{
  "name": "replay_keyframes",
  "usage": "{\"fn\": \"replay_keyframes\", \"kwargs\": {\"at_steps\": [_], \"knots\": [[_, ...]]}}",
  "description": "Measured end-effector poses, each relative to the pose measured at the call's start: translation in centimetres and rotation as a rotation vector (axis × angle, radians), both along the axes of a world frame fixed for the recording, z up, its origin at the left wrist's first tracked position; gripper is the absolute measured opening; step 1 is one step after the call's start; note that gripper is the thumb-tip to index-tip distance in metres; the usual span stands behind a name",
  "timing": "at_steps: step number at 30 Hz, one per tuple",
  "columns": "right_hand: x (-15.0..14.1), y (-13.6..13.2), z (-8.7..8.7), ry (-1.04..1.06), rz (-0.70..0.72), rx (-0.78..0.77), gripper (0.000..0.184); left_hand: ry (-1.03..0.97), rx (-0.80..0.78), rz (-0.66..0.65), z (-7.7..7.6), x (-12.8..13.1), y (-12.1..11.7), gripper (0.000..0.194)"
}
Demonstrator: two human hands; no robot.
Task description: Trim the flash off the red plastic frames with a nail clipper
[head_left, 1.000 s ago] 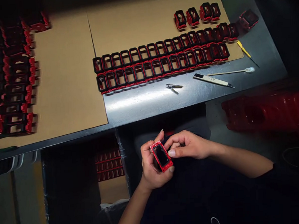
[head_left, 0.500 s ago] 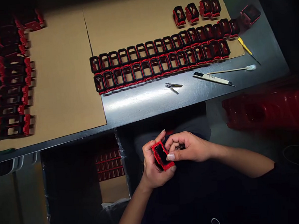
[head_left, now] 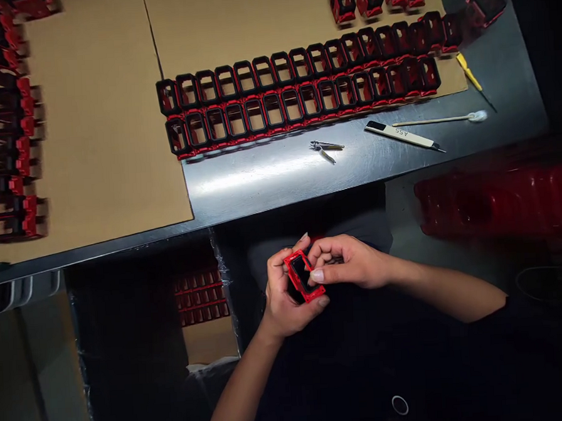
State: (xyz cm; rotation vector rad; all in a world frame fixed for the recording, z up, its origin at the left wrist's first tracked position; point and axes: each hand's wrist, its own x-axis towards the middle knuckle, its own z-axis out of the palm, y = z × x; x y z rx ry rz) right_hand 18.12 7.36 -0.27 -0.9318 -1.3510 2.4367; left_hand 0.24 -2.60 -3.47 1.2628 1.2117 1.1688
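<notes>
Over my lap, in front of the table's edge, my left hand (head_left: pixel 285 298) is closed around a small red and black plastic frame (head_left: pixel 292 270) with a rectangular opening. Its red side faces up towards me. My right hand (head_left: pixel 347 261) pinches the frame's right side between thumb and curled fingers, with the thumb tip at the rim of the opening. The fingertips of the right hand are partly hidden. Similar frames (head_left: pixel 272 108) stand in two long rows on the cardboard (head_left: pixel 102 132) ahead of my hands.
On the metal table (head_left: pixel 260 180) lie a nail clipper (head_left: pixel 327 150), a white pen-shaped cutter (head_left: pixel 404 137), a cotton swab (head_left: pixel 439 120) and a yellow screwdriver (head_left: pixel 469 74). More frames stack at left (head_left: pixel 26 155). A red stool (head_left: pixel 497 202) is at right; an open box (head_left: pixel 210 340) sits below.
The view has shifted slightly, so the table and hands appear higher. Both hands keep hold of the frame, with the right thumb still at its opening.
</notes>
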Motion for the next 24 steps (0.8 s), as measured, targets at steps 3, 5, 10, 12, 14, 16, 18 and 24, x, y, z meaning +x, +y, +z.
{"fn": "replay_keyframes", "kwargs": {"at_steps": [3, 5, 10, 12, 14, 16, 18, 24], "knots": [[0.0, 0.0, -0.2, 0.019, -0.003, -0.044, 0.042, 0.036, 0.017, 0.018, 0.0, 0.0, 0.1, 0.079], [-0.1, 0.1, -0.4, 0.049, -0.009, -0.080, 0.044, 0.054, 0.033, 0.025, 0.1, 0.0, 0.1, 0.080], [-0.1, 0.0, -1.0, 0.098, -0.002, -0.204, 0.048, 0.058, 0.036, 0.012, 0.1, -0.1, 0.0, 0.082], [-0.1, 0.0, -1.2, 0.119, -0.013, -0.257, 0.049, 0.060, 0.040, 0.007, 0.1, -0.2, 0.1, 0.083], [-0.1, -0.1, -1.4, 0.139, -0.023, -0.288, 0.049, 0.064, 0.058, 0.001, 0.1, -0.2, 0.2, 0.083], [-0.1, -0.1, -1.6, 0.142, -0.018, -0.298, 0.050, 0.069, 0.069, -0.002, 0.1, -0.2, 0.3, 0.083], [0.0, -0.1, -1.8, 0.136, -0.006, -0.305, 0.051, 0.072, 0.063, -0.004, 0.1, -0.2, 0.4, 0.083], [0.2, -0.4, -2.2, 0.184, 0.013, -0.403, 0.057, 0.068, 0.069, -0.004, 0.0, -0.1, 0.5, 0.084]]}}
